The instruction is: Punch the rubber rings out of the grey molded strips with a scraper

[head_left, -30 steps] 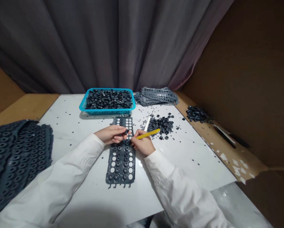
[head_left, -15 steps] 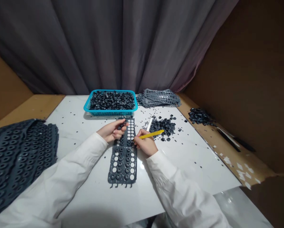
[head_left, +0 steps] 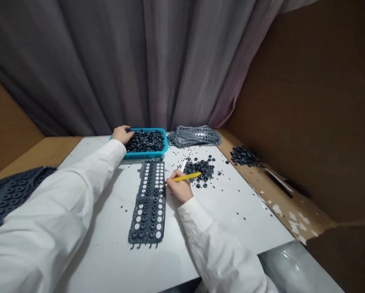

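My left hand (head_left: 121, 133) is stretched out over the left end of a blue plastic basket (head_left: 166, 146) full of small black rubber-like parts (head_left: 147, 140). Its fingers look apart, though some are partly hidden. A slim yellow pen-shaped tool (head_left: 186, 177) lies in my closed right hand (head_left: 180, 187), its pointed end up and to the right. That hand rests at the right edge of a dark grey moulded sheet (head_left: 148, 197). Raised ring-shaped pieces stand in the sheet's rows, and white table shows through its round holes.
Right of the sheet lies a heap of black parts (head_left: 202, 169) beside a white stick (head_left: 184, 165). Punched grey sheets (head_left: 196, 135) are stacked behind. More sheets (head_left: 14, 195) lie at left. Another pile (head_left: 245, 156), dark tools (head_left: 278, 183) and white scraps (head_left: 293, 217) lie at right.
My left hand, which held small dark pieces above the sheet, has moved away to the basket's left end. My right hand keeps the yellow tool beside the sheet. The view has shifted slightly.
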{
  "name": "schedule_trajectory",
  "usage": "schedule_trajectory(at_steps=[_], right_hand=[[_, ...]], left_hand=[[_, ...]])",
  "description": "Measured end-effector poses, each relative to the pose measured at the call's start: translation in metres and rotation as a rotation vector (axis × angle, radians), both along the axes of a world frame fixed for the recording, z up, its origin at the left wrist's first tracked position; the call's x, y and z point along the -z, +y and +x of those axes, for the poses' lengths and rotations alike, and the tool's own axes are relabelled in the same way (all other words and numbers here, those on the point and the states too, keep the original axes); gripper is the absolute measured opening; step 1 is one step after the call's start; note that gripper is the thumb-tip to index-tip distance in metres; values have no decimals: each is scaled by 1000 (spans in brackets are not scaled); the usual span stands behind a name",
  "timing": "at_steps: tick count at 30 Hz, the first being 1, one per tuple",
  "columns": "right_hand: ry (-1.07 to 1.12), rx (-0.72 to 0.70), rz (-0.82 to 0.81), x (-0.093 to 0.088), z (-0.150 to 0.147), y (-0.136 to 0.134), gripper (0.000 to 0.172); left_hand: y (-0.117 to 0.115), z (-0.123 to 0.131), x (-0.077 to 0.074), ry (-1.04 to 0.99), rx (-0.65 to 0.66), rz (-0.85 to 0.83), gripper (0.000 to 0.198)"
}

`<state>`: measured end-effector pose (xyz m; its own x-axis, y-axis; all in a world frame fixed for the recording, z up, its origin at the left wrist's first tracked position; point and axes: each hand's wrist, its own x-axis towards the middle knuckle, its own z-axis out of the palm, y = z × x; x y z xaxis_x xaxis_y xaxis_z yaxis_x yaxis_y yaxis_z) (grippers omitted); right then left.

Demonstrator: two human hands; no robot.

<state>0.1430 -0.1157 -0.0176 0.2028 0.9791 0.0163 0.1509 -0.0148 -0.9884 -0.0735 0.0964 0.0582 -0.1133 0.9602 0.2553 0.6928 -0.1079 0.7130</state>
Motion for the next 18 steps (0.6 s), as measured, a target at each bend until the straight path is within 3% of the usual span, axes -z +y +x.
schedule_trajectory(at_steps=[6, 10, 12, 14, 15, 18], right_hand=[[-55, -85, -11, 7, 0, 1, 14], [-48, -117, -38, 9, -3, -1, 14], [-41, -130, -50, 8, -5, -3, 14], [-37, -140, -59, 7, -7, -4, 14], [-35, -144, -61, 7, -8, -5, 13], [-19, -166, -78, 5, -9, -6, 13]], left_hand=[[-6, -13, 2, 359, 21, -119, 62], [-49, 2, -1, 515, 131, 89, 66], [-84, 16, 2, 533, 410, 243, 44], [-119, 30, 11, 602, 813, 210, 24], [-135, 36, 16, 639, 942, 163, 19], [-161, 47, 33, 677, 1052, 38, 14]])
